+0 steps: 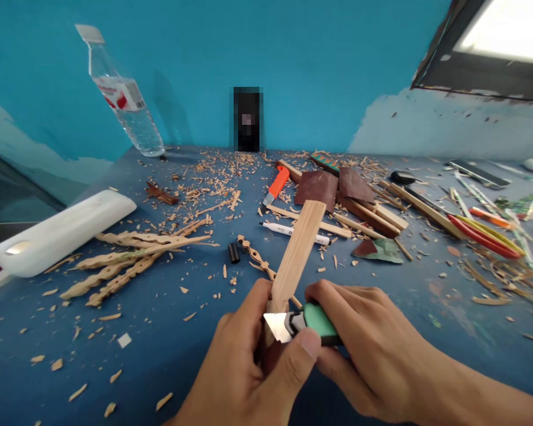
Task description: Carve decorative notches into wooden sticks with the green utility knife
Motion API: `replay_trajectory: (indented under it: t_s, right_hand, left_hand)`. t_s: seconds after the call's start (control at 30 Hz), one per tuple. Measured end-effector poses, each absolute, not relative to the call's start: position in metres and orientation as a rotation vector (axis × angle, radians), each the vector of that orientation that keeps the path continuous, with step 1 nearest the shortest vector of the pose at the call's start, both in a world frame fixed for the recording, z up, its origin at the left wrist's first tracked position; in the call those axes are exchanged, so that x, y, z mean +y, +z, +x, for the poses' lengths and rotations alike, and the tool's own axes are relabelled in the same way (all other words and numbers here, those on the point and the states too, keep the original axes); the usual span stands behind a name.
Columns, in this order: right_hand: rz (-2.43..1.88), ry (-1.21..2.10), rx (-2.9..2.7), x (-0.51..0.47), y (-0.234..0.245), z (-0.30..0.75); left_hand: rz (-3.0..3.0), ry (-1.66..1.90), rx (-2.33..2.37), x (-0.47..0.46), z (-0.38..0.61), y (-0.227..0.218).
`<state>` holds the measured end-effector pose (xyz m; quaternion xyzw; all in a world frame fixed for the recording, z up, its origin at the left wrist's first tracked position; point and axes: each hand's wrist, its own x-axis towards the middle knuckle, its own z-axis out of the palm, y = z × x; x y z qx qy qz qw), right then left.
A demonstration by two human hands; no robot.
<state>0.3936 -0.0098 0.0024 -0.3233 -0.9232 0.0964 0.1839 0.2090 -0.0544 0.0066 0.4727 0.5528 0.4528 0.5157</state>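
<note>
A flat strip of pale wood points up and away from me, its lower end wrapped in my left hand. My right hand is closed around a green utility knife. The knife's short, wide blade lies across the lower part of the strip, just above the left fingers. My left thumb reaches over to the knife near its blade end. The strip's bottom end is hidden in the left hand. Beyond the hands lie a white marker and its black cap.
Several carved wooden sticks lie at left beside a white plastic case. A water bottle stands by the wall. An orange cutter, brown sandpaper and wood strips lie behind the hands. Shavings cover much of the blue table.
</note>
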Motion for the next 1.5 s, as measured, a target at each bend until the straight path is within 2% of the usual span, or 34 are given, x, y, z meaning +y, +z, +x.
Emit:
replay_trajectory:
  t_s: [0.27, 0.63, 0.9, 1.2, 1.5]
  right_hand:
    - [-1.037, -0.072, -2.559, -0.007, 0.002, 0.385]
    - [-1.202, -0.232, -2.522, -0.004, -0.003, 0.382]
    - [-1.152, 0.122, -2.481, -0.003, 0.002, 0.391]
    - [-1.048, 1.009, -2.455, 0.015, 0.021, 0.410]
    - [-1.004, 1.122, -2.055, 0.013, 0.015, 0.403]
  left_hand:
    - [0.930, 1.015, 1.242, -0.053, 0.216, 0.010]
    - [0.862, 0.913, 1.336, -0.044, 0.216, -0.005]
    - [0.883, 1.033, 1.130, -0.056, 0.215, 0.006]
    - [0.707, 1.053, 0.979, -0.049, 0.205, -0.004]
    - [0.956, 0.907, 0.979, -0.057, 0.223, -0.001]
